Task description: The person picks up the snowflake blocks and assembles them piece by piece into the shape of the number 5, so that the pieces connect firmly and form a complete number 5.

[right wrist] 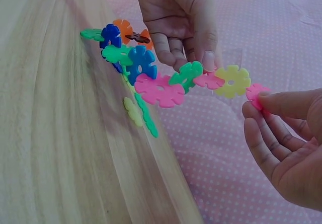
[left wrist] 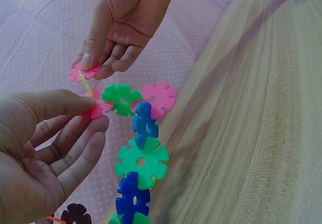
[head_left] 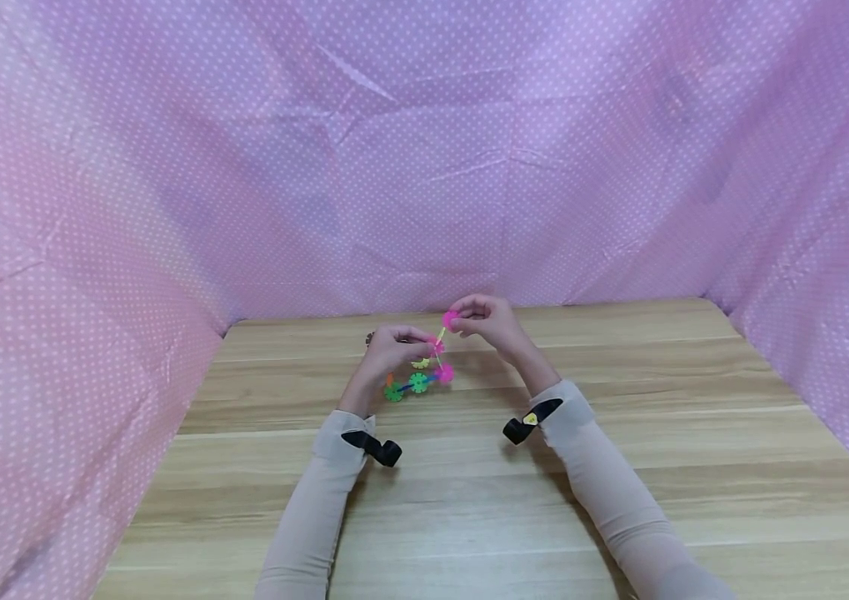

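Notched, flower-shaped plastic discs are slotted together in a chain of pink, green, blue, yellow, orange and brown. My left hand pinches a pink disc near one end, between thumb and fingers. My right hand pinches the pink end disc. Between these two sits a yellow disc, edge-on in the left wrist view. On the other side of the left hand's disc come a green disc, another pink disc, then blue disc and green disc. In the head view, the left hand hides part of the chain.
A wood-grain table lies under the arms. Pink dotted cloth hangs behind it and at both sides. Beneath the raised chain, a pale yellow disc and a green disc show near the tabletop.
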`<state>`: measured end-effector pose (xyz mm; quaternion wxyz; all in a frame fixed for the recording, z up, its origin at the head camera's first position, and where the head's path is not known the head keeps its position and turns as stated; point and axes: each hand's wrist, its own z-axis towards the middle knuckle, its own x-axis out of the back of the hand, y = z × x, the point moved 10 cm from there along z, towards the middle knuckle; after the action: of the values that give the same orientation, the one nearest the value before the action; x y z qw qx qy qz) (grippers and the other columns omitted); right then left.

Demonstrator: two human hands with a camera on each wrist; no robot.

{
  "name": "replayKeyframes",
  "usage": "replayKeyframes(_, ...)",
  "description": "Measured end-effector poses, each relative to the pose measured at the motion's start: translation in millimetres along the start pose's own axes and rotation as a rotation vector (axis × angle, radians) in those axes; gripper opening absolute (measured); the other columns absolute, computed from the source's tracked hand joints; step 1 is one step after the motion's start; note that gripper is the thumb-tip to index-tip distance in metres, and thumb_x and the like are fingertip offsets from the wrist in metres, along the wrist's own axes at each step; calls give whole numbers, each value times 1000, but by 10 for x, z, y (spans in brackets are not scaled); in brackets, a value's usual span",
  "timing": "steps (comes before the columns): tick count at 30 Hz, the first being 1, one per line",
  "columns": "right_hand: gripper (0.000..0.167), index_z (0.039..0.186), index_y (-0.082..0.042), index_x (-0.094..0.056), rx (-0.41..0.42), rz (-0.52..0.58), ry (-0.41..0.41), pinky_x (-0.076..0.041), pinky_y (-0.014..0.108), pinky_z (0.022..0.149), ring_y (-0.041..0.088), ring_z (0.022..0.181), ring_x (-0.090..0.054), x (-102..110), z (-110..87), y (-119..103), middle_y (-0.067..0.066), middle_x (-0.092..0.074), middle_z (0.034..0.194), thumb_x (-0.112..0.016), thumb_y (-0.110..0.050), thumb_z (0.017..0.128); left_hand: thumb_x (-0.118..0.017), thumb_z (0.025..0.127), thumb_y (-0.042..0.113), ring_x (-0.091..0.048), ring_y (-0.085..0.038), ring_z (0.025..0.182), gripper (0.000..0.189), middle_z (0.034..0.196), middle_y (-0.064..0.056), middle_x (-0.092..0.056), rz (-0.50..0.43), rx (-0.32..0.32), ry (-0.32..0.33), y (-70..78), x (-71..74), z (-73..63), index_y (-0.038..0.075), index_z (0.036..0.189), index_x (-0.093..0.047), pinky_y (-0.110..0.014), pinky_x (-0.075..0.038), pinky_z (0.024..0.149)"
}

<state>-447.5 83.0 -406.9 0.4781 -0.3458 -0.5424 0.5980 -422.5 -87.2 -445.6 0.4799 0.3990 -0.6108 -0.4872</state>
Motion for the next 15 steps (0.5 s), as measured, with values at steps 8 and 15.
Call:
replayKeyframes(8,29,114,13,-64,-1,0,-4,-64,38,79,10,79,-71,-18,-6,0,29,-71,104,-74,0,91,-78,88,11,-69,-43,103,16,90,-3,-75,36,-14,-12,7,-6,0,4,102,-78,-49,-59,95)
replayKeyframes(15,27,112,12,-64,-8,-2,-7,-64,39,80,11,79,-71,-34,3,22,19,-73,96,-74,1,90,-78,89,12,-69,-44,106,17,91,-4,-75,22,-2,-15,-4,-10,0,4,104,-77,-49,-58,97)
